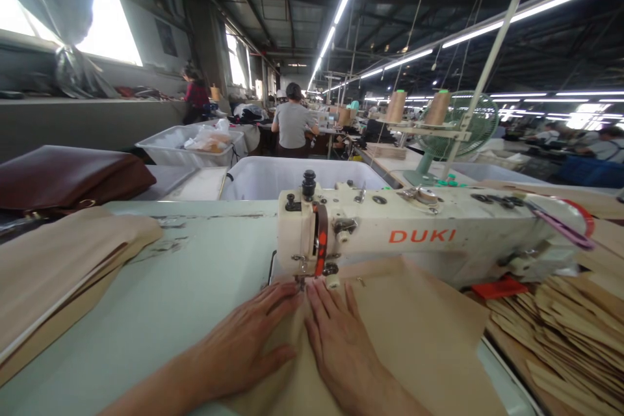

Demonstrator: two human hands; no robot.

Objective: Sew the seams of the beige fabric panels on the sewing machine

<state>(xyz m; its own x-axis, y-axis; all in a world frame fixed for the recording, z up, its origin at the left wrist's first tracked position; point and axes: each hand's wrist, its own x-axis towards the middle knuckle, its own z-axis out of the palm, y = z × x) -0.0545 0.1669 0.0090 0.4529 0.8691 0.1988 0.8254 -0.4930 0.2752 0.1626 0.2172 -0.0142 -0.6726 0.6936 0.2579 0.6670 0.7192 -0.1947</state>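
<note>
A large piece of tan fabric (419, 331) lies under the head of a white sewing machine (361, 227) marked DUKI. My left hand (248, 335) rests on the fabric just left of the needle area, fingers stretched toward it. Pressed flat beside it, my right hand (336, 331) has its fingers extended and its fingertips close to the presser foot. The fabric passes beneath both palms and spreads out to the right. My fingers partly cover the spot under the needle.
Folded tan pieces (53, 273) lie on the left of the pale green table (209, 253), near a brown leather bag (68, 175). Stacked tan pieces (575, 331) sit at the right. Behind the machine stand a white bin (302, 172), thread cones (396, 107), a green fan (468, 123) and a seated person (294, 120).
</note>
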